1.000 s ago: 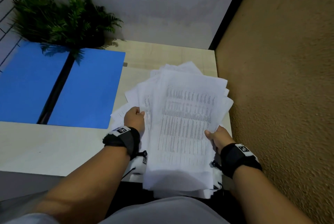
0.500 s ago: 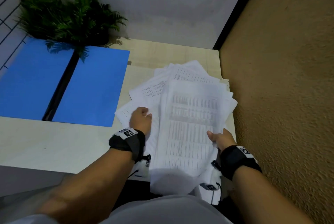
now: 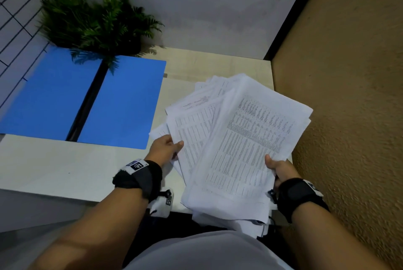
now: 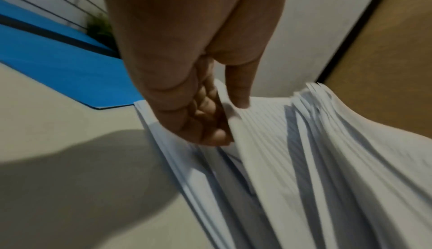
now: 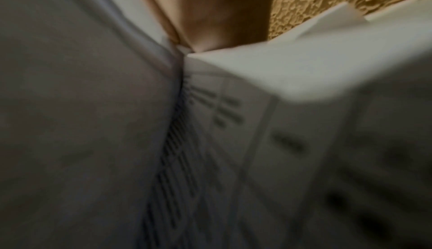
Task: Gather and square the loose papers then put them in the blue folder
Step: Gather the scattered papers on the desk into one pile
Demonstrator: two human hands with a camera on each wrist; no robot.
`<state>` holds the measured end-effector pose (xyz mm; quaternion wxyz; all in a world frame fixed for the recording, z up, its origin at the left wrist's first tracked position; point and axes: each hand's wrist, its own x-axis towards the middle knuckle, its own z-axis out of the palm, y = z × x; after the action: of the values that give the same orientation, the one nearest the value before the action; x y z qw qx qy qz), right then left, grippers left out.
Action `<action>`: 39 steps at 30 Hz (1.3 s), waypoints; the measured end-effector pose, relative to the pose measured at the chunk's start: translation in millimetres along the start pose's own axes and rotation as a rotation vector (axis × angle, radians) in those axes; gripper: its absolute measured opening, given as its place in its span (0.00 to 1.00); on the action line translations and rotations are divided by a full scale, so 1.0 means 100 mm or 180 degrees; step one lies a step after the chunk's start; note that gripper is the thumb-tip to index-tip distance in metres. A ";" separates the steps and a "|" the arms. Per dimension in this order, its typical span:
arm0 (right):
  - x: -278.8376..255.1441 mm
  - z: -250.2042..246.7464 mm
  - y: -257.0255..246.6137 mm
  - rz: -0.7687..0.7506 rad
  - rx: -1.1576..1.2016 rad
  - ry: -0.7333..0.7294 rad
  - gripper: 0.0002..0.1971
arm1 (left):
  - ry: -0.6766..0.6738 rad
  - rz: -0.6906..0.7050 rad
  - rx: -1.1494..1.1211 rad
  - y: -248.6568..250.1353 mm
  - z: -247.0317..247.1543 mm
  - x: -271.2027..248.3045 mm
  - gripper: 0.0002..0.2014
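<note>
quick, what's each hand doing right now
Left hand: fingers curled, gripping the left edge of the fanned papers.
Right hand: thumb on top, pinching the papers' right edge.

One blue folder (image 3: 87, 99), lying open, upper left of the frame. One fern plant (image 3: 96, 23) above it. One fanned pile of printed papers (image 3: 235, 143), centre right; sheets too many and overlapped to count. Two hands: left hand (image 3: 163, 149), right hand (image 3: 280, 168).
</note>
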<state>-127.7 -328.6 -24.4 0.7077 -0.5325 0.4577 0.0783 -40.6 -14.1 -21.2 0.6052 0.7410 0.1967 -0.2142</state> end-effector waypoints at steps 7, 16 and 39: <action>-0.07 0.02 -0.03 -0.0137 -0.0449 -0.0417 0.19 | 0.0045 0.0205 0.0037 0.18 0.12 0.10 0.14; -0.11 0.26 0.01 -0.0481 -0.1117 -0.0412 0.21 | -0.0060 -0.0405 0.1102 0.19 0.42 0.17 0.21; -0.13 0.22 0.04 -0.0258 -0.1384 -0.0356 0.32 | -0.0604 -0.0518 0.0809 -0.17 0.58 -0.07 0.19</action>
<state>-124.8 -303.9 -17.2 0.6032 -0.6853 0.3683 0.1759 -60.5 -68.6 -40.9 0.5032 0.7696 0.1694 -0.3546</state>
